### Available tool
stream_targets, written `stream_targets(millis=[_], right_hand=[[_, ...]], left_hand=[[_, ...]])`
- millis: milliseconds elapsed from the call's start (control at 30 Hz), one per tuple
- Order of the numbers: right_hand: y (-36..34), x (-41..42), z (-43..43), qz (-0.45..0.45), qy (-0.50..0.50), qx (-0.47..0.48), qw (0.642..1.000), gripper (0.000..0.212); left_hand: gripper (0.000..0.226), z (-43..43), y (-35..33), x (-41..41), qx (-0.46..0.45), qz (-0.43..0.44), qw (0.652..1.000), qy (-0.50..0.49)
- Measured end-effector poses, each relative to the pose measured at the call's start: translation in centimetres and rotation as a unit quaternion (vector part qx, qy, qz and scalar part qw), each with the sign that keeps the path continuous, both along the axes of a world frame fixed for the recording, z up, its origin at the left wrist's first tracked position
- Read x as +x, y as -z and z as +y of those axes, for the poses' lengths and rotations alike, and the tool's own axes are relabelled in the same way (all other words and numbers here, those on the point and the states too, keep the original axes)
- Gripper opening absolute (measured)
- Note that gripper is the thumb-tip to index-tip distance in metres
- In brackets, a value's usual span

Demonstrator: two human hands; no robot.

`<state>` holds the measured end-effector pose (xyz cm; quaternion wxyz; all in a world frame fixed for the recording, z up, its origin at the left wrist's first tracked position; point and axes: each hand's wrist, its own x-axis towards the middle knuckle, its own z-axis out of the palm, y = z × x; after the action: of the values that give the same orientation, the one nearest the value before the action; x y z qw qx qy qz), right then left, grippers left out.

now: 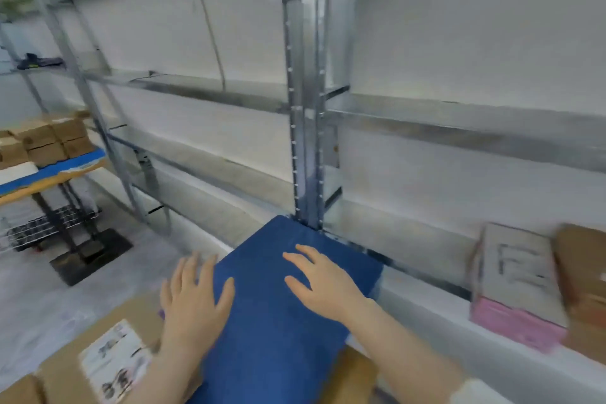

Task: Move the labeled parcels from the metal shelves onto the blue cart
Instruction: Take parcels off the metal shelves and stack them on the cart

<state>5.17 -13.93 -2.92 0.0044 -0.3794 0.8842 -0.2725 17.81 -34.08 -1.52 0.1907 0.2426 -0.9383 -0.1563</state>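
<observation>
The blue cart [278,321] fills the lower middle of the view, its far end against the metal shelves [305,128]. My left hand [193,298] hovers over the cart's left edge, fingers spread and holding nothing. My right hand [324,282] is over the cart's bare blue top, also spread and holding nothing. A brown parcel with a white label [108,357] lies at the cart's near left. On the low shelf at the right stand a pink-and-white labeled parcel [515,285] and a brown parcel [587,289]. The frame is blurred.
Grey metal shelves run along the white wall; the middle tiers in view hold nothing. At the far left a table [49,174] carries stacked brown boxes [46,141]. A black stand base [91,256] sits on the grey floor below it. More cardboard lies on the top shelf.
</observation>
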Motion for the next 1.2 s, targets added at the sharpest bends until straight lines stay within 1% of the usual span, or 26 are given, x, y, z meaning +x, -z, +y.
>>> stream_targets(millis=[67,167,267,333,500,633,700,800,933,1000,1100,1200], right_hand=[[-1.6,-1.9,7.7,0.021,0.094,0.001,0.995,0.053],[-3.3,-2.4,20.3,0.028,0.226,0.007,0.974,0.050],[-4.2,-0.7,32.0,0.022,0.320,0.008,0.947,0.049],[-4.9,0.7,38.7,0.028,0.373,0.003,0.927,0.047],[-6.3,2.9,53.0,0.070,0.468,0.025,0.881,0.048],[-6.2,2.7,62.0,0.068,0.507,0.049,0.858,0.049],[-5.6,1.9,65.1,0.052,0.513,0.051,0.855,0.051],[-4.5,0.0,67.7,0.021,0.498,0.063,0.864,0.053],[-2.6,-2.9,67.6,0.007,0.476,0.066,0.877,0.054],[-1.9,-3.9,67.3,0.002,0.467,0.060,0.882,0.056],[-1.1,-4.6,67.2,-0.008,0.453,0.052,0.890,0.059],[-0.9,-4.7,67.6,-0.012,0.445,0.041,0.894,0.060]], left_hand=[[0.055,6.2,-1.1,-5.2,0.005,0.019,0.996,0.082],[0.057,17.7,-1.8,-10.4,0.013,0.013,0.978,0.208],[0.056,29.4,-2.3,-12.6,0.014,0.028,0.940,0.339],[0.055,36.3,-2.8,-13.3,0.003,0.020,0.916,0.401],[0.054,51.2,-4.4,-14.8,0.015,0.029,0.867,0.497],[0.055,60.3,-3.9,-16.2,0.051,0.011,0.851,0.523],[0.057,63.7,-3.0,-16.9,0.068,-0.012,0.848,0.525],[0.059,66.9,-1.8,-18.3,0.084,-0.050,0.855,0.509],[0.061,68.7,-0.4,-20.7,0.061,-0.089,0.860,0.499],[0.062,68.9,0.4,-21.6,0.092,-0.105,0.851,0.507],[0.060,68.8,1.5,-22.0,0.162,-0.088,0.835,0.518],[0.060,69.0,1.7,-22.1,0.170,-0.067,0.829,0.528]])
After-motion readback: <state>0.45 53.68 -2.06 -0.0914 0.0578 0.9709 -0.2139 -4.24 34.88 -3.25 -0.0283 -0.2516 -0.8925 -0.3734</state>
